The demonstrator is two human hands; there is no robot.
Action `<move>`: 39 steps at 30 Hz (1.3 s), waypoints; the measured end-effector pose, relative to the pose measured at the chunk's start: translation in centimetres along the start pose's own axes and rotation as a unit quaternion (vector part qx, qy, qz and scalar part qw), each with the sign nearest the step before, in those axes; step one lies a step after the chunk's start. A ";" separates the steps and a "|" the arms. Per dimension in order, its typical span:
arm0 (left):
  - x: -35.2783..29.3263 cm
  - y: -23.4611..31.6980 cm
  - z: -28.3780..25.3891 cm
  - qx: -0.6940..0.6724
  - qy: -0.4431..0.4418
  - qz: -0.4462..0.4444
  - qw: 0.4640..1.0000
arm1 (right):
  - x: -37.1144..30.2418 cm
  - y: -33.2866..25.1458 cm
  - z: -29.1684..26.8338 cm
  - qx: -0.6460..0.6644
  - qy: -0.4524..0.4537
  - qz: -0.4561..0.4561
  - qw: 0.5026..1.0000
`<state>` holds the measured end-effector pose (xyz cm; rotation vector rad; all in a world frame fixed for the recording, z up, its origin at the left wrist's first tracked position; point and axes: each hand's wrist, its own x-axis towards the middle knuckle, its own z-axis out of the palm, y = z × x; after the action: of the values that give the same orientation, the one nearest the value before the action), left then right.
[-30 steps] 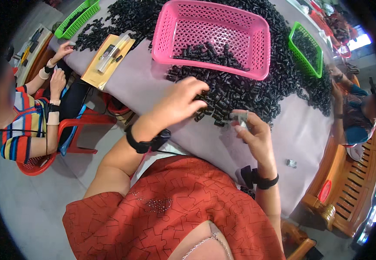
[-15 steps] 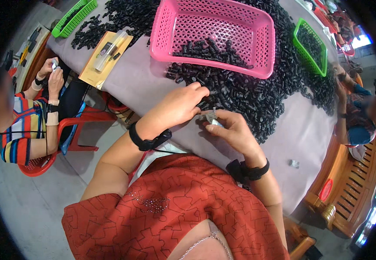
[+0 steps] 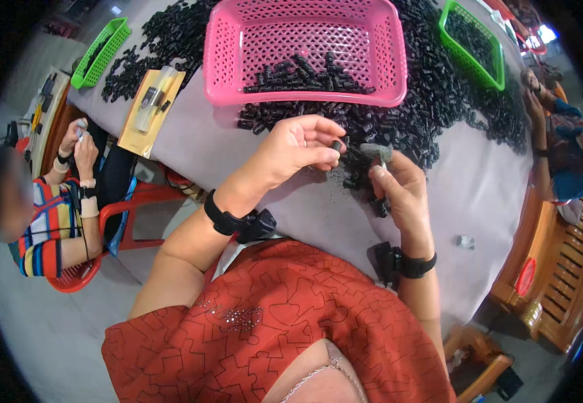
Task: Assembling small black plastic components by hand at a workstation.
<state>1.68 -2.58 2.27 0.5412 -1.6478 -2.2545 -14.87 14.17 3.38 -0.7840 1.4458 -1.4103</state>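
Our two hands are both gripping something over the near edge of the heap: our left hand [image 3: 297, 149] pinches a small black part [image 3: 336, 145] between thumb and fingers, and our right hand [image 3: 402, 183] has thumb and fingers closed on a greyish piece [image 3: 376, 152]. That black part is short, stubby and roughly cylindrical, dark all over, with one end peeking out past our left fingertips; the rest is covered, so we cannot tell its full shape. It is just to the left of the greyish piece, which looks thin and dull. Beneath our right hand we see another black piece [image 3: 379, 207], though we cannot tell whether the lower fingers touch it.

Farther out, the heap of black parts [image 3: 415, 127] spreads over the pale cloth of our bench [image 3: 479, 195]. A pink basket [image 3: 305, 99] sits on it with more of them inside, and a green basket [image 3: 500, 79] stands to the right. Near our right wrist lies a small crumpled scrap [image 3: 465, 241]. Leftward, a clear tube [image 3: 146, 115] rests on a yellow envelope [image 3: 132, 140].
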 end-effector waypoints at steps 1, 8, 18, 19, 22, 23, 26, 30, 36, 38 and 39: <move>-0.1 0.0 0.2 -0.084 -0.020 -0.055 0.995 | -0.2 0.0 0.1 0.007 0.008 0.001 1.000; -0.1 -1.6 1.1 -0.247 -0.053 -0.114 0.961 | -1.1 -1.2 0.9 0.039 -0.057 0.004 0.998; 0.5 -3.6 1.7 -0.351 -0.076 -0.154 0.920 | -1.8 0.1 0.5 0.069 -0.059 0.026 0.996; 0.4 -3.6 1.7 -0.350 -0.077 -0.158 0.920 | -1.7 0.2 0.5 0.071 -0.056 0.027 0.996; 0.3 -3.7 1.9 -0.355 -0.076 -0.155 0.919 | -1.7 0.3 0.6 0.081 -0.064 0.032 0.994; 0.3 -3.5 2.2 -0.349 -0.051 -0.159 0.922 | -1.7 0.7 0.8 0.104 -0.067 0.022 0.992; 0.2 -3.1 2.7 -0.338 -0.024 -0.161 0.927 | -1.7 1.1 0.9 0.123 -0.073 0.015 0.990; 0.0 -3.2 2.7 -0.316 -0.029 -0.142 0.938 | -1.6 0.8 0.8 0.100 -0.075 0.017 0.992; -0.4 -3.1 2.9 -0.318 -0.020 -0.142 0.937 | -1.8 1.1 0.9 0.100 -0.078 0.025 0.992; -0.4 -3.1 3.1 -0.314 -0.017 -0.141 0.939 | -1.8 1.3 0.8 0.093 -0.079 0.011 0.992; -0.5 -3.1 3.2 -0.311 -0.013 -0.140 0.940 | -1.8 1.5 0.7 0.086 -0.080 -0.001 0.993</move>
<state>0.58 1.22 0.23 0.6000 -0.8076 -2.8055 -13.32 15.69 2.36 -0.7700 1.1854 -1.4199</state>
